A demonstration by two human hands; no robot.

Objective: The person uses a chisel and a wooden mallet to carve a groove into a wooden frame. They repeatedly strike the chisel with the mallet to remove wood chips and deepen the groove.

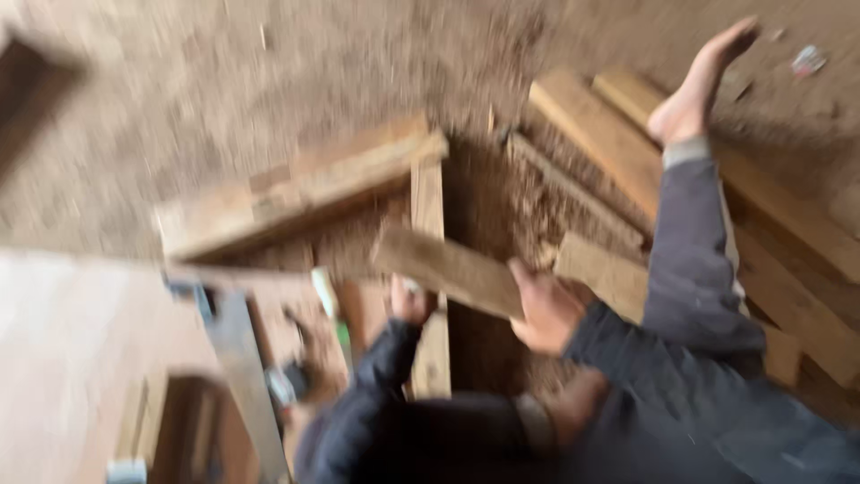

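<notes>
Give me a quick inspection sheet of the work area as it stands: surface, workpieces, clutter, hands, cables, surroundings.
Surface: sawdust-covered ground; picture blurred.
Job's things: short wooden board held over a wooden frame.
Clutter: handsaw lying left of the frame; stacked planks on the right.
Hands: left hand and right hand both grip the board.
Cables: nothing seen.
Surroundings: bare foot resting on the planks.

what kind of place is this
Probably a rough carpentry workspace on a dirt floor: sawdust-strewn ground, pale sawn wooden planks stacked alongside, and both hands, left hand and right hand, gripping a short wooden board.
</notes>
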